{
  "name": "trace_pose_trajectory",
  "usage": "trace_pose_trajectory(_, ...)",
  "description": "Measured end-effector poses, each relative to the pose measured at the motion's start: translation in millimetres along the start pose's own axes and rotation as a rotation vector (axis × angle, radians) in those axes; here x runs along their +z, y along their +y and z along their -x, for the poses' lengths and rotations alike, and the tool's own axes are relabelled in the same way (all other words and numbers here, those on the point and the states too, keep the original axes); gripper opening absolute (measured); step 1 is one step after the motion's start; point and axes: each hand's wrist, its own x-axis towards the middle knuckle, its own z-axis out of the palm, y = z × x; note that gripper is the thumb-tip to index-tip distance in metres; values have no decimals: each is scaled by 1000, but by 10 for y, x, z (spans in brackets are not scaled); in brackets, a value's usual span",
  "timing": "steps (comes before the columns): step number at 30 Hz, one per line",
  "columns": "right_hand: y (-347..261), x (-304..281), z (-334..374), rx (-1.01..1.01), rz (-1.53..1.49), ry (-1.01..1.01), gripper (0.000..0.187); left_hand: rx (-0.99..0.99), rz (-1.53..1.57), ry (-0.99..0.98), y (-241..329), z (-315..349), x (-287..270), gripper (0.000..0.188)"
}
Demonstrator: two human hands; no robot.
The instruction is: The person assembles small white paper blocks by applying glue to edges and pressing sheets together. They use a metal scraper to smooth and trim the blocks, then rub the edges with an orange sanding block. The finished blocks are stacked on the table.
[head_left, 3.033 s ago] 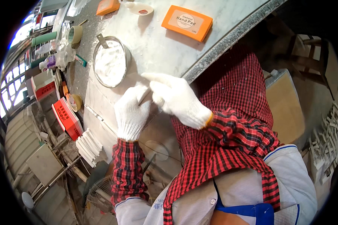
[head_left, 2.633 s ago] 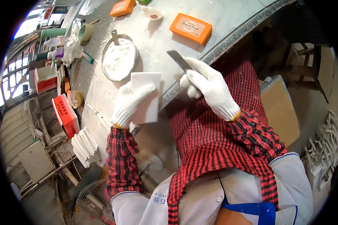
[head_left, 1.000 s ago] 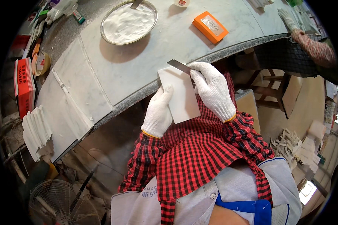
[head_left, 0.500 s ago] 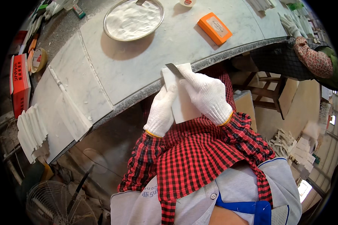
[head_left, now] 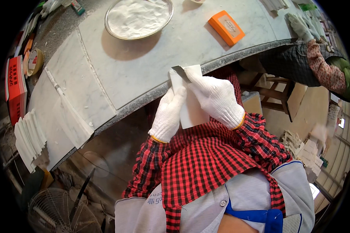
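Observation:
A white rectangular slab (head_left: 193, 112) is tilted in front of my body, its far end at the table's edge. My gloved left hand (head_left: 166, 113) is closed on the slab's left side, thumb lying on its upper face. My gloved right hand (head_left: 220, 98) grips a dark flat metal blade (head_left: 178, 70) that lies across the slab's far end. The fingers under the blade and slab are hidden. Both gloves are white knit with yellow cuffs.
On the marble-topped table (head_left: 144, 73) stand a metal basin of white powder (head_left: 138, 17) and an orange box (head_left: 226, 28). White strips (head_left: 29, 138) are stacked at the left, near a red box (head_left: 15, 91). A fan (head_left: 62, 211) stands lower left. A co-worker's gloved hand (head_left: 299, 27) is at the far right.
The blade tip and my right hand have shifted slightly on the slab's far end. The whole view has turned a little, so the table things sit slightly differently. Both grips are unchanged.

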Motion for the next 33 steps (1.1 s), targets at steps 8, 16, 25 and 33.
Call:
trace_pose_trajectory(8,149,-91,-32,-56,-19,-114,41,-5,27,40,34,9,65,45)
trace_pose_trajectory(16,204,-226,2,-95,-32,-260,32,-42,-99,65,35,-8,-1,45)
trace_pose_trajectory(25,291,-64,75,51,-413,-36,48,-32,19,25,74,9,23,49)
trace_pose_trajectory(33,72,33,-32,34,-120,-6,43,-8,19,27,45,1,-4,46)
